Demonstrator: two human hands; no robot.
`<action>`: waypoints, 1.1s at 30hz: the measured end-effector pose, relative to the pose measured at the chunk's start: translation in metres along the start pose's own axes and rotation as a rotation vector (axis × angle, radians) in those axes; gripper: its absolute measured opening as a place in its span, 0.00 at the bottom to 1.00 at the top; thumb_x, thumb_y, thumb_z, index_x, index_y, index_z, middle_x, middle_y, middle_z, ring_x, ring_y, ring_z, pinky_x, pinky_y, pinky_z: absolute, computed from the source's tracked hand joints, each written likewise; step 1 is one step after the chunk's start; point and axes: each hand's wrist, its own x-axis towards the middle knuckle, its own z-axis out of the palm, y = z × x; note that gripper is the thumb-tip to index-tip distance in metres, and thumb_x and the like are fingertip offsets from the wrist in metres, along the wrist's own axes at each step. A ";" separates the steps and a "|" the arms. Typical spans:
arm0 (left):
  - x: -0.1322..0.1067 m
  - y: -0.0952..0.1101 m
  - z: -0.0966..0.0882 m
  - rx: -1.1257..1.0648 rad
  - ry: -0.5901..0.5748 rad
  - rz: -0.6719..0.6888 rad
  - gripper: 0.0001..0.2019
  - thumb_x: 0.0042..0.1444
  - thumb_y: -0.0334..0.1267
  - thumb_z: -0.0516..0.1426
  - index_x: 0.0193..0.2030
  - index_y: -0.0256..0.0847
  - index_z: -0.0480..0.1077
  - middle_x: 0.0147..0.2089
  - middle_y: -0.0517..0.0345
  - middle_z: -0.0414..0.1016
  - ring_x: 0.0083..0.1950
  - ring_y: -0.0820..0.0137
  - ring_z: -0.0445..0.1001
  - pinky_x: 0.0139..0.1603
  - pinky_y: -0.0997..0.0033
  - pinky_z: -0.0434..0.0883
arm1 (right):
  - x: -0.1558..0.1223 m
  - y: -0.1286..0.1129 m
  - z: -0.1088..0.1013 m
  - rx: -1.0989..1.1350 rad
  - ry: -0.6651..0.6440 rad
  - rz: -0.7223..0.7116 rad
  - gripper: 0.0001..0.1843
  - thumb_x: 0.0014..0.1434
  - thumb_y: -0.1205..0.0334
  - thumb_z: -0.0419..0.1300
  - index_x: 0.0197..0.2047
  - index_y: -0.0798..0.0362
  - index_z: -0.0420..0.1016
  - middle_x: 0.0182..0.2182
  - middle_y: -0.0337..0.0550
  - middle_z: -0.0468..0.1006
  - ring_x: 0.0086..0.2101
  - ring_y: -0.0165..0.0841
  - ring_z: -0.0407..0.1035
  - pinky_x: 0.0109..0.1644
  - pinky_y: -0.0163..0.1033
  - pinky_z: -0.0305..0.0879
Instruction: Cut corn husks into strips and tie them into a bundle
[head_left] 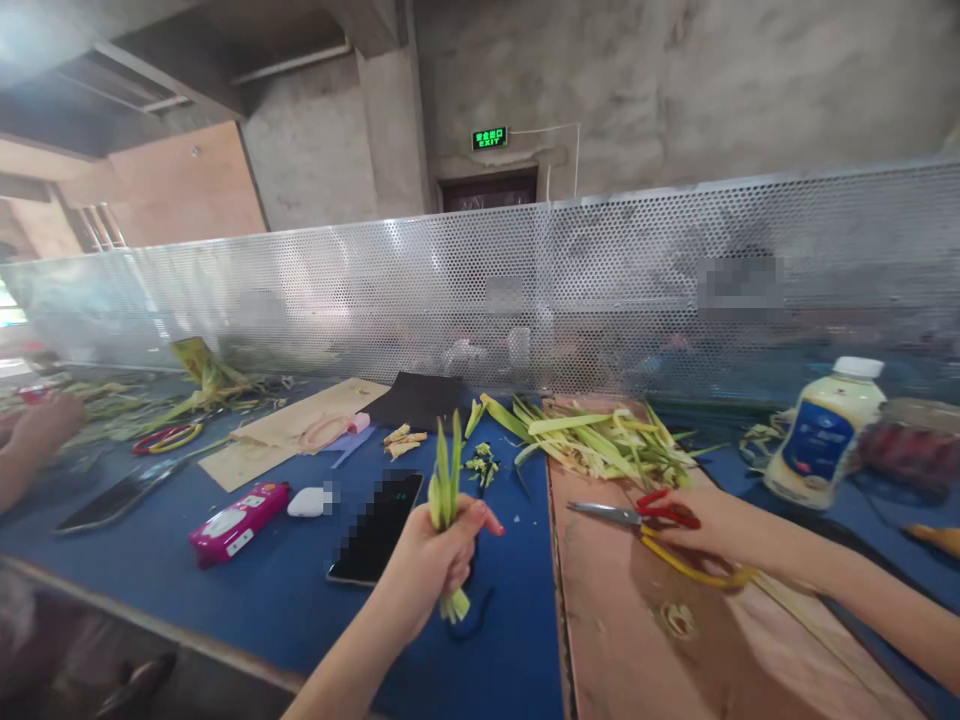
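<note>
My left hand is closed around a small bundle of pale green leaf strips. The bundle stands upright; its tips rise above the fist and its cut ends show below. On the right, my right hand grips a pair of scissors with one red and one yellow handle. The blades point left over a brown board and look closed. Some of my right fingers are hidden behind the handles. Beyond the scissors lies a loose pile of green and yellowish leaf strips.
A phone, a white case and a magenta packet lie left on the blue table. A white-capped bottle stands right. Behind runs a perforated metal screen. Another person's hand is at far left.
</note>
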 end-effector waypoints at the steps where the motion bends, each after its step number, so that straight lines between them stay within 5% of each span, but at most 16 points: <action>1: 0.006 0.001 0.007 -0.024 -0.060 -0.010 0.18 0.49 0.51 0.61 0.27 0.35 0.68 0.14 0.73 0.44 0.15 0.84 0.41 0.15 0.80 0.40 | 0.000 -0.002 -0.003 -0.061 -0.017 -0.049 0.07 0.51 0.66 0.59 0.30 0.53 0.79 0.29 0.52 0.79 0.31 0.38 0.71 0.37 0.39 0.62; 4: 0.023 -0.002 0.029 -0.085 -0.191 -0.018 0.18 0.50 0.51 0.60 0.28 0.35 0.68 0.14 0.74 0.43 0.15 0.84 0.39 0.15 0.80 0.39 | -0.003 -0.020 -0.011 -0.080 0.085 -0.110 0.15 0.57 0.58 0.54 0.34 0.58 0.78 0.36 0.56 0.77 0.38 0.43 0.70 0.44 0.45 0.61; 8: 0.046 -0.012 0.055 -0.092 -0.329 -0.041 0.19 0.48 0.53 0.61 0.29 0.36 0.66 0.14 0.74 0.43 0.15 0.83 0.39 0.15 0.79 0.39 | -0.014 -0.068 -0.006 0.538 0.022 -0.157 0.21 0.60 0.47 0.51 0.45 0.52 0.75 0.44 0.47 0.76 0.43 0.36 0.69 0.49 0.41 0.63; 11: 0.059 -0.021 0.069 -0.055 -0.379 -0.028 0.20 0.48 0.55 0.60 0.29 0.37 0.65 0.14 0.74 0.45 0.15 0.83 0.41 0.15 0.78 0.40 | -0.017 -0.094 0.006 0.880 -0.053 -0.163 0.18 0.57 0.46 0.55 0.36 0.53 0.75 0.34 0.44 0.76 0.36 0.33 0.69 0.45 0.39 0.65; 14: 0.068 -0.029 0.076 0.009 -0.393 -0.006 0.21 0.48 0.56 0.59 0.29 0.36 0.65 0.14 0.74 0.44 0.15 0.83 0.40 0.15 0.78 0.41 | -0.014 -0.101 0.012 0.988 0.035 -0.120 0.15 0.54 0.49 0.58 0.30 0.53 0.73 0.26 0.39 0.71 0.28 0.30 0.65 0.39 0.37 0.64; 19: 0.078 -0.039 0.075 0.149 -0.351 0.026 0.23 0.50 0.60 0.54 0.33 0.39 0.63 0.15 0.75 0.42 0.16 0.81 0.39 0.15 0.78 0.42 | -0.009 -0.094 0.009 0.786 0.149 -0.154 0.17 0.56 0.50 0.55 0.23 0.54 0.69 0.22 0.38 0.67 0.28 0.31 0.63 0.36 0.36 0.60; 22: 0.085 -0.041 0.069 0.299 -0.318 0.034 0.24 0.53 0.62 0.49 0.38 0.40 0.61 0.17 0.75 0.42 0.16 0.80 0.40 0.15 0.79 0.45 | -0.009 -0.089 0.000 0.554 0.330 -0.160 0.17 0.59 0.51 0.53 0.27 0.53 0.71 0.30 0.42 0.71 0.34 0.34 0.65 0.41 0.39 0.61; 24: 0.088 -0.040 0.063 0.443 -0.307 0.061 0.23 0.54 0.61 0.46 0.37 0.40 0.61 0.18 0.73 0.44 0.16 0.79 0.43 0.16 0.79 0.47 | -0.010 -0.086 -0.009 0.355 0.359 -0.289 0.17 0.61 0.53 0.53 0.27 0.54 0.72 0.39 0.45 0.72 0.42 0.36 0.64 0.49 0.41 0.59; 30: 0.086 -0.037 0.051 0.959 -0.261 0.276 0.10 0.56 0.41 0.52 0.31 0.37 0.66 0.26 0.59 0.65 0.29 0.71 0.65 0.32 0.73 0.61 | -0.013 -0.091 -0.024 -0.071 -0.025 -0.647 0.11 0.60 0.57 0.57 0.32 0.48 0.79 0.53 0.39 0.68 0.58 0.38 0.50 0.62 0.48 0.43; 33: 0.080 -0.043 0.051 1.213 -0.229 0.295 0.09 0.55 0.34 0.51 0.40 0.34 0.69 0.35 0.46 0.73 0.38 0.60 0.72 0.40 0.65 0.64 | -0.010 -0.098 -0.013 -0.242 -0.099 -0.719 0.11 0.61 0.62 0.56 0.30 0.50 0.79 0.47 0.42 0.73 0.54 0.37 0.58 0.63 0.49 0.39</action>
